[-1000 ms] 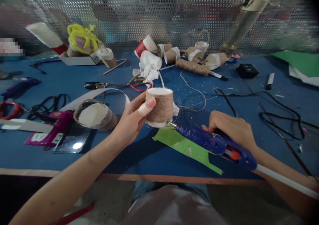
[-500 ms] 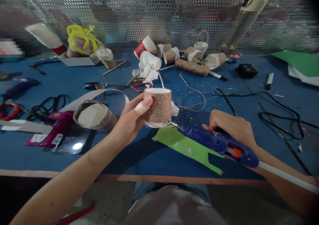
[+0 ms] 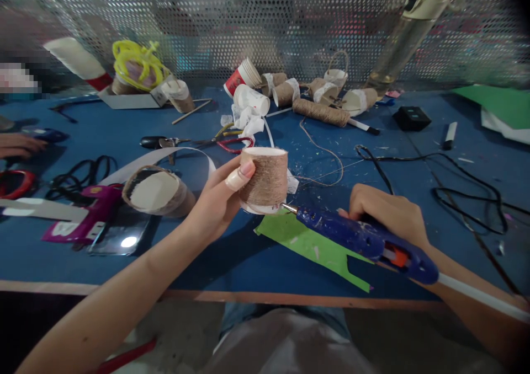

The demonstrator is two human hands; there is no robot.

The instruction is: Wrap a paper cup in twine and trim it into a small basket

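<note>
My left hand (image 3: 221, 197) grips a paper cup (image 3: 267, 178) wound with brown twine, holding it above the blue table. A white band shows at the cup's lower edge. In my right hand (image 3: 387, 214) is a blue glue gun (image 3: 356, 233) with a white glue stick (image 3: 480, 294) sticking out of its back end. The gun's metal nozzle meets the cup's lower right edge, at the white band. Beneath them lies a torn strip of green paper (image 3: 306, 241). Twine (image 3: 327, 183) trails on the table behind the cup, coming from a twine roll (image 3: 321, 113).
A twine-wrapped cup (image 3: 155, 192), a purple glue gun (image 3: 89, 214) and a phone (image 3: 120, 236) lie at left. Scissors (image 3: 236, 141), paper cups (image 3: 252, 99) and a bottle (image 3: 397, 37) are farther back. A black cable (image 3: 414, 156) runs right. Another person's hand (image 3: 20, 145) is at far left.
Another person's hand has come in at the far left, by a second blue glue gun. My cup and glue gun have shifted very slightly; the nozzle stays at the cup's lower edge.
</note>
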